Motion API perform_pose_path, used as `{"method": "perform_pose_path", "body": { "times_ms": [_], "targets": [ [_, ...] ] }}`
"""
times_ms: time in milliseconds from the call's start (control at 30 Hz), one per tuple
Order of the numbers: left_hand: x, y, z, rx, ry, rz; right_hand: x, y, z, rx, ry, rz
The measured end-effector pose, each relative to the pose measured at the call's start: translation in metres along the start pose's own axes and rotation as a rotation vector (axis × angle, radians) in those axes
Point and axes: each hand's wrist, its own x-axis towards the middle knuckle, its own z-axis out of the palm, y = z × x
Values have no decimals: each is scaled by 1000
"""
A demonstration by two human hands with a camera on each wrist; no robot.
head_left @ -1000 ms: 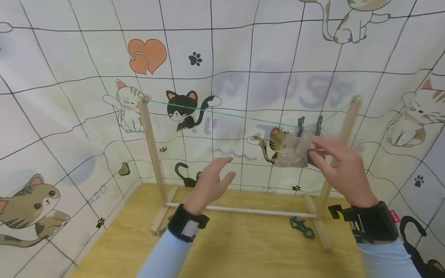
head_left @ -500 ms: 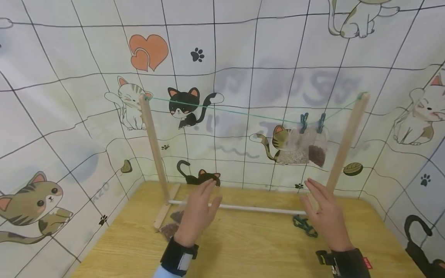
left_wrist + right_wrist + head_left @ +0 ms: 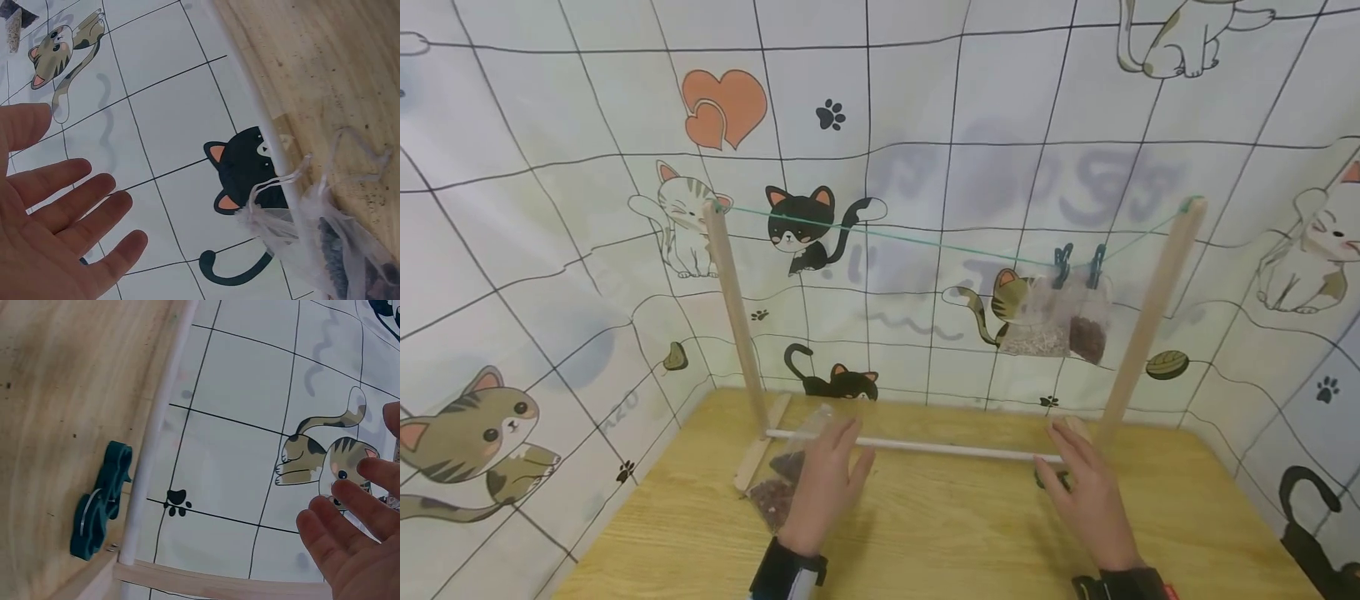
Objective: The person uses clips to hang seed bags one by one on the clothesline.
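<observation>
My left hand (image 3: 827, 483) is over the table's left side with relaxed fingers, holding nothing. Beside it lie sheer drawstring bags, one with dark grey contents (image 3: 787, 465) and one with reddish-brown contents (image 3: 772, 500); the hand partly covers them. At the right, my right hand (image 3: 1086, 492) hovers with loose, spread fingers by the green clothespins (image 3: 1051, 477), hiding most of them. The right wrist view shows these clothespins (image 3: 103, 500) on the wood. Two more clothespins (image 3: 1062, 267) hold a sheer bag of pale bits (image 3: 1036, 337) and one of brown bits (image 3: 1087, 337) on the green string (image 3: 925, 243).
Wooden posts stand left (image 3: 735, 317) and right (image 3: 1153, 325), with the string tied between their tops. A white rod (image 3: 940, 448) joins their feet low over the wooden table (image 3: 955, 533). A cat-print cloth (image 3: 910, 100) encloses the back and sides.
My right hand has left the hanging brown bag and come down to the clothespins on the table. My left hand has lowered toward the bags at the left.
</observation>
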Motion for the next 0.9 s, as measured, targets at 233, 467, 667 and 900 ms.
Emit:
{"method": "perform_pose_path", "body": {
  "times_ms": [233, 467, 667, 900],
  "targets": [
    [-7, -2, 4, 8, -39, -13, -10, 4, 4, -42, -1, -4],
    [-9, -2, 10, 30, -58, -14, -15, 11, 7, -27, -13, 35],
    [-10, 10, 24, 22, -140, 44, -18, 22, 7, -55, -108, 146],
    [-15, 33, 36, 45, -220, 110, -21, 36, 2, -164, -312, 250]
  ]
}}
